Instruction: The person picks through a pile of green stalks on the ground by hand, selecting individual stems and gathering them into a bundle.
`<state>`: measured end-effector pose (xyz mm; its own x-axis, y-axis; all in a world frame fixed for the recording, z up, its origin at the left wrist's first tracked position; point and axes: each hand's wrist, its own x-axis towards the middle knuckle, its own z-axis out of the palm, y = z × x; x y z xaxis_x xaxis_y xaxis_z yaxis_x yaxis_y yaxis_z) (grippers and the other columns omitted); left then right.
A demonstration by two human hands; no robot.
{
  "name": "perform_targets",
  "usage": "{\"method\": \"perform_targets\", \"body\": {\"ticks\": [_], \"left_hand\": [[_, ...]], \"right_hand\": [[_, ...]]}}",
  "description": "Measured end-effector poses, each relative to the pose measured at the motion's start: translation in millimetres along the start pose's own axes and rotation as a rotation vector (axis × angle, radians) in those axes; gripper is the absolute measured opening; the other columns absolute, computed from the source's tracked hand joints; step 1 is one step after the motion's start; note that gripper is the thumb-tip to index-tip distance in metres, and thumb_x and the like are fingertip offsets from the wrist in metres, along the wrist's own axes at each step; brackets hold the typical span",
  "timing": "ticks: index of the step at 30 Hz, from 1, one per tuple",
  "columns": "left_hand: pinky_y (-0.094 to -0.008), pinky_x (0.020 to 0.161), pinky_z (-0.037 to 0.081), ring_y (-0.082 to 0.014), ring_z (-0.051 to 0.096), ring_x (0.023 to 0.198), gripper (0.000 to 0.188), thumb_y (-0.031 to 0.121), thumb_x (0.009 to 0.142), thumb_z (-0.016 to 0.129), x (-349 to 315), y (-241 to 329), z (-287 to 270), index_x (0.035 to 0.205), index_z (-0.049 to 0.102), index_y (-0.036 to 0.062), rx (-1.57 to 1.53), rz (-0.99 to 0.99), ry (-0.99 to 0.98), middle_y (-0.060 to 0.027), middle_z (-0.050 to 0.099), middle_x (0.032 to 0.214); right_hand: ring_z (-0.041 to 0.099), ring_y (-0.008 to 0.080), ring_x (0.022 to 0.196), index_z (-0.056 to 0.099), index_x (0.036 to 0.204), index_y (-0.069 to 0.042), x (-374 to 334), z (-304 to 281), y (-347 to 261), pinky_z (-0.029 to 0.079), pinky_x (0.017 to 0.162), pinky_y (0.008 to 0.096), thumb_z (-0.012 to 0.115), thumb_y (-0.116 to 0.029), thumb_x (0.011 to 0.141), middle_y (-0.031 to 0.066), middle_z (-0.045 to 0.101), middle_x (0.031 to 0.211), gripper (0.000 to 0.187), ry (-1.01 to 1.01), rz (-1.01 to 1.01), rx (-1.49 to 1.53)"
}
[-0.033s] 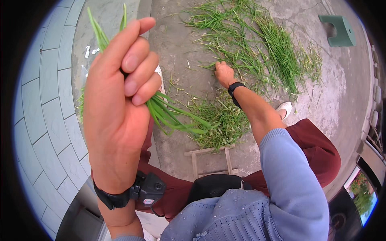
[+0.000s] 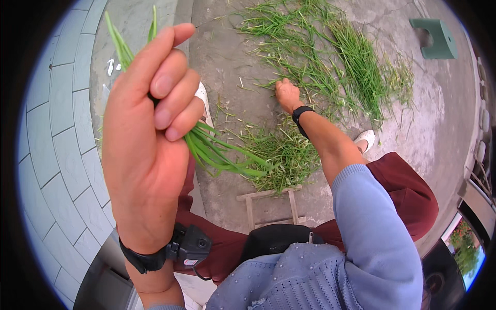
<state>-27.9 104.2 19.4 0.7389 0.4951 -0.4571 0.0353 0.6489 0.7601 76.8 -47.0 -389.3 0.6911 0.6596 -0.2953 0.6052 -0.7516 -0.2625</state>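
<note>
Close up at the left, my left hand is closed around a small bunch of green chives. Some tips rise above its fingers, and the rest hang out below toward the right. Farther out, my right hand is closed at the left edge of a loose spread of chives on the concrete. Thin green strands lie at its fingertips; its palm side is hidden. Below that hand sits a heap of shorter, tangled green pieces with pale bits.
A low wooden frame stands between my legs, against the heap. At the far right is a green plastic stool. My white shoes flank the greens. Grey tiles run along the left, with small white scraps beside them.
My left hand has shifted slightly to the left with the chives in it. My right hand is almost where it was, at the edge of the spread.
</note>
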Motion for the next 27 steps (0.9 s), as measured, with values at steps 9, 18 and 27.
{"method": "perform_targets", "body": {"ticks": [9,18,27], "left_hand": [[-0.0179,0.036,0.022,-0.0038,0.023,0.044,0.025,0.007,0.095,0.036,-5,-6,0,0.113,0.042,-0.0083,-0.05,-0.031,-0.054,0.0023,0.031,0.063],[-0.0179,0.035,0.022,-0.0028,0.024,0.043,0.022,0.01,0.095,0.039,-6,-10,13,0.108,0.047,-0.005,-0.021,-0.057,0.012,0.0037,0.031,0.06],[-0.0179,0.035,0.021,-0.0026,0.023,0.042,0.02,0.011,0.096,0.038,-6,-6,12,0.105,0.048,-0.0032,0.005,-0.09,0.126,0.0042,0.031,0.059]], "right_hand": [[0.062,0.0292,0.072,0.051,0.085,-0.003,-31,-15,-2,0.049,0.06,0.0399,0.051,-0.011,0.081,0.0152,0.061,0.078,0.01,-0.059,-0.409,0.032],[0.058,0.0376,0.07,0.059,0.078,-0.001,-27,-26,17,0.046,0.063,0.0434,0.055,-0.021,0.081,0.0193,0.06,0.071,0.02,-0.207,-0.313,0.394],[0.058,0.0365,0.078,0.063,0.092,-0.006,60,-35,17,0.046,0.067,0.0427,0.055,-0.019,0.081,0.0182,0.061,0.081,0.019,0.23,-0.067,0.413]]}}
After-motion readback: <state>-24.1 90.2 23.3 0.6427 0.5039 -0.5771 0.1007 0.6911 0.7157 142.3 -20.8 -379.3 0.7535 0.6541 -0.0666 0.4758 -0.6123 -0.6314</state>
